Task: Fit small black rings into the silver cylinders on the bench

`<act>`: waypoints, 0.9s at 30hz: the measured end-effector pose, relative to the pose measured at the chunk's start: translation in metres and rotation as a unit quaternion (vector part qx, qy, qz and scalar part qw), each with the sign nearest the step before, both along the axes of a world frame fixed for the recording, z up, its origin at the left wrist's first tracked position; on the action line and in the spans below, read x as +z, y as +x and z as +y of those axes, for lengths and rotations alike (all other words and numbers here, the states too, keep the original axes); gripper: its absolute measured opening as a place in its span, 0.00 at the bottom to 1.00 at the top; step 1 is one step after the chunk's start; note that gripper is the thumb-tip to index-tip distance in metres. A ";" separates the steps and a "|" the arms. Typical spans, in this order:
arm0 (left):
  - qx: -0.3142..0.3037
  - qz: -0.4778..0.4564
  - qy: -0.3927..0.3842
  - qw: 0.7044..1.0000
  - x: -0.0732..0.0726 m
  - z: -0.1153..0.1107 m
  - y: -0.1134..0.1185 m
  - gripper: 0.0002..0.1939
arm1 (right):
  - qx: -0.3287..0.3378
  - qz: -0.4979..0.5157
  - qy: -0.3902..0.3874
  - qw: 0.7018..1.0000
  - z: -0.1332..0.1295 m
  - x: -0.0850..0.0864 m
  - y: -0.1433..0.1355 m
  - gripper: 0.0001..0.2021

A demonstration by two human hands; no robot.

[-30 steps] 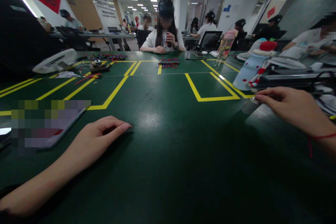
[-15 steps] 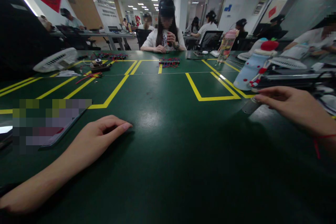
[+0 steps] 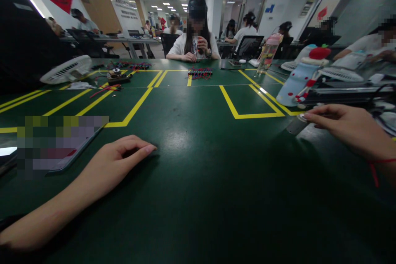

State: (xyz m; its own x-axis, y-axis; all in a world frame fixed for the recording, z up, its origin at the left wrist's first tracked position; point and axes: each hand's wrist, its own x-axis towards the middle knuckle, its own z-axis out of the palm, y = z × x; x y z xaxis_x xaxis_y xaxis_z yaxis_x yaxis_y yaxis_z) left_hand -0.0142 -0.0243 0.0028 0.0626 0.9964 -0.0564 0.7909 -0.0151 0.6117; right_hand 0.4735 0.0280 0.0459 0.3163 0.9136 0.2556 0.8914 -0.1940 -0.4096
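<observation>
My left hand [image 3: 125, 154] rests on the dark green table with its thumb and fingertips pressed together; nothing shows between them. Off to the right, my right hand [image 3: 343, 126] pinches the upper end of a small grey metal cylinder [image 3: 297, 124] between thumb and fingertips. The cylinder leans at a tilt, low over the table, and its far end points left. A red string [image 3: 375, 171] circles the right wrist. Just beyond that hand stands a pale blue bottle [image 3: 292, 84] with a red top.
Yellow tape [image 3: 137, 107] marks out areas on the table [image 3: 198, 198]. A flat sheet-like item [image 3: 77, 154], partly blurred, lies beside my left arm. Wired parts [image 3: 200, 74] lie before a person [image 3: 193, 45] seated opposite. White fans [image 3: 66, 70] and a clear bottle [image 3: 268, 55] stand farther back.
My right fingertips have shifted slightly down and right against the cylinder's end, and the cylinder looks sharper. My left hand has stayed in place.
</observation>
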 end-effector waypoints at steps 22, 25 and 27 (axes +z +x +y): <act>-0.005 0.009 0.003 1.000 0.006 -0.003 0.010 0.19 | 0.342 0.156 0.141 0.916 -0.029 -0.031 -0.094 0.17; -0.005 0.012 0.007 1.000 0.004 -0.003 0.008 0.18 | 0.479 0.177 0.097 0.854 -0.044 -0.038 -0.141 0.14; -0.010 0.012 0.013 1.000 0.002 -0.001 0.005 0.19 | 0.510 0.178 0.077 0.838 -0.047 -0.041 -0.159 0.12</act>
